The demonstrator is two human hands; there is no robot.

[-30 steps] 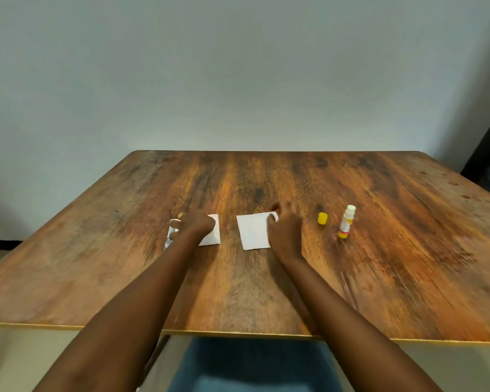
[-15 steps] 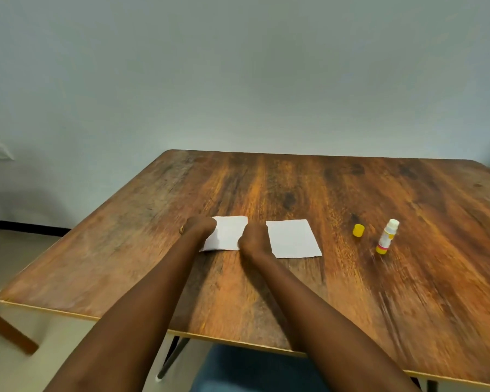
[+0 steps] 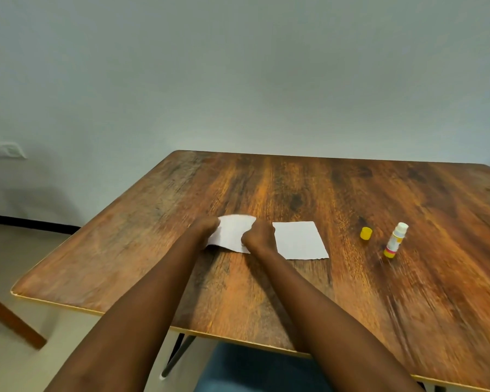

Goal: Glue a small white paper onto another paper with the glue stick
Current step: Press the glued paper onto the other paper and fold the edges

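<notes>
Two small white papers lie on the wooden table (image 3: 351, 292). My left hand (image 3: 205, 228) grips the left edge of the left paper (image 3: 232, 232), and my right hand (image 3: 258, 236) pinches its right edge; the paper's far edge is slightly lifted. The second paper (image 3: 299, 240) lies flat just right of my right hand. Further right, the glue stick (image 3: 395, 240) stands upright and uncapped, with its yellow cap (image 3: 366, 232) on the table beside it.
The table's left edge and near edge are close to my forearms. A wooden leg (image 3: 9, 318) of other furniture shows at the lower left on the floor. A wall socket (image 3: 7, 149) sits on the left wall.
My right hand left the right paper and moved left onto the left paper. My view swung left, so the glue stick and cap now sit further right.
</notes>
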